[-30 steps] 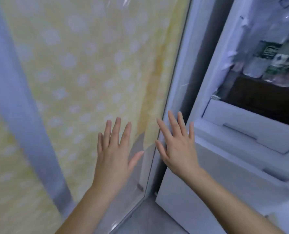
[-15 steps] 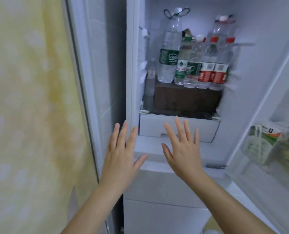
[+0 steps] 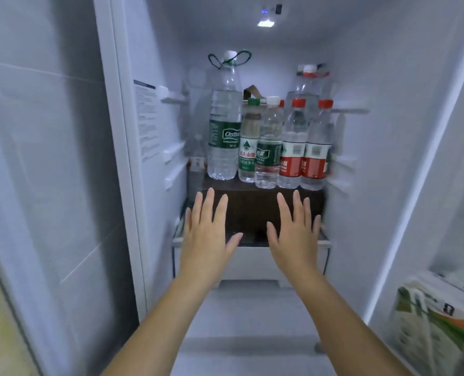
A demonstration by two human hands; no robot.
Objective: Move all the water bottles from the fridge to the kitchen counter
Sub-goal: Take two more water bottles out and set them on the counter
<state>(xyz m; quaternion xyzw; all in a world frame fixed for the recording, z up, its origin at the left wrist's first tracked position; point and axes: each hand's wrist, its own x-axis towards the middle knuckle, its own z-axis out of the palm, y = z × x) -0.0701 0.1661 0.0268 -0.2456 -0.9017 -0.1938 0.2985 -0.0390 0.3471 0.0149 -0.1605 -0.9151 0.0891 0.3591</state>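
Several water bottles stand in a row on a dark box (image 3: 255, 210) inside the open fridge. At the left is a tall bottle with a green label (image 3: 223, 131) and a cord loop at its cap. Beside it stand two smaller green-labelled bottles (image 3: 268, 147), then two red-capped bottles (image 3: 316, 147), with a large bottle (image 3: 308, 82) behind them. My left hand (image 3: 207, 234) and my right hand (image 3: 296, 234) are raised side by side in front of the box, below the bottles, fingers straight and spread, holding nothing.
A white drawer (image 3: 252, 263) sits under the box. The fridge's left wall (image 3: 155, 126) carries a printed sticker. The open door at the right holds a green and white bag (image 3: 437, 329) in its shelf. A white panel (image 3: 49, 158) fills the left.
The view has swung right from the yellow dotted surface to face the fridge interior head-on. Both hands stayed open and now sit centred below the bottles, closer to them.
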